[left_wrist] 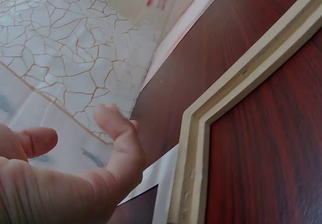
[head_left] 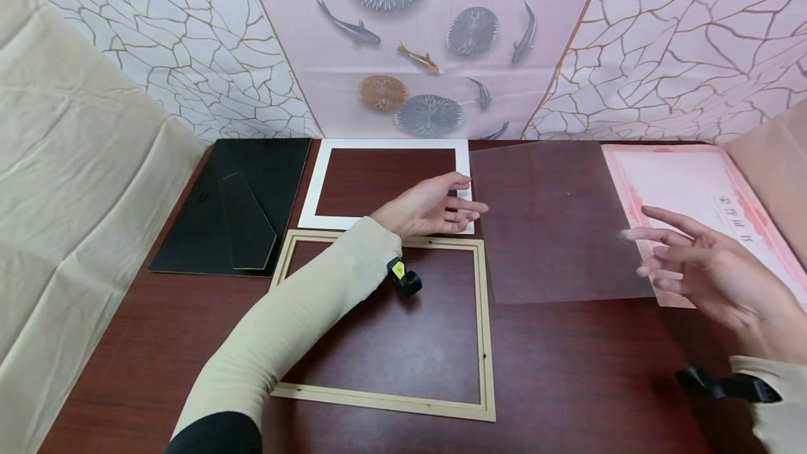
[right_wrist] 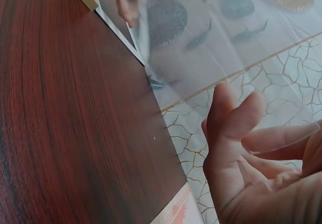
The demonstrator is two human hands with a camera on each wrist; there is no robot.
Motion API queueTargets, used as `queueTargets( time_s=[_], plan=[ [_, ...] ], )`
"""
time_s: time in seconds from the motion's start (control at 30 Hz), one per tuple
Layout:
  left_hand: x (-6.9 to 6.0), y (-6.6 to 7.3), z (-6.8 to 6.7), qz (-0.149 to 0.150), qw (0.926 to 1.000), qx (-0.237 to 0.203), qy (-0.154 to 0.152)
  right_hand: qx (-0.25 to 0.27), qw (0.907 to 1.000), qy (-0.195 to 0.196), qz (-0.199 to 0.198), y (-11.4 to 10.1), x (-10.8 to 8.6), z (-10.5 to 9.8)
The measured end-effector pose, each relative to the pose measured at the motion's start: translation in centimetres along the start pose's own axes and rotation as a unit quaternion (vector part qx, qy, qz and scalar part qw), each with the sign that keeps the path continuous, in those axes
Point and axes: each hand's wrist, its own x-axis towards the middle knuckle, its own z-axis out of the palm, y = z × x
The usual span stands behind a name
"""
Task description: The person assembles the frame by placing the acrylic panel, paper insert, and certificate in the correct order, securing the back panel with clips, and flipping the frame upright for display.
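A clear, thin sheet (head_left: 555,230) spans the gap between the two hands, its glossy surface also showing in the right wrist view. At its left edge is the left hand (head_left: 431,207), fingers loosely bent and thumb apart from them. By the opposite edge, the right hand (head_left: 719,275) has its fingers spread toward the sheet. Neither hand shows a clear pinch, and exact contact with the edges is hard to see. Below the left forearm lies a pale wooden frame (head_left: 488,342). A white mat border (head_left: 394,143) lies behind it, partly covered by the left hand.
At the far left, a black backing board (head_left: 189,230) with a stand leg lies on the dark red table (head_left: 567,377). A pink-bordered certificate (head_left: 687,181) lies at the right, partly behind the right hand. Patterned cloth (head_left: 214,40) rises along the back.
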Motion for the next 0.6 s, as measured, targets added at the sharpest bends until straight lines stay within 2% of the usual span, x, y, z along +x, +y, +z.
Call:
queueTargets(
  time_s=[0.2, 0.47, 0.6],
  plan=[
    [-0.9, 0.6, -1.3, 0.043, 0.9982, 0.041, 0.007, -0.015, 0.9984, -0.037, 0.039, -0.4, -0.4, 0.2],
    [-2.8, 1.3, -4.0, 0.054, 0.9983, 0.014, -0.016, -0.093, 0.9931, -0.051, 0.048, -0.5, -0.5, 0.1],
    [-4.3, 1.4, -5.6, 0.061, 0.9971, 0.036, -0.027, -0.121, 0.9897, -0.058, 0.050, -0.4, -0.4, 0.4]
  ],
)
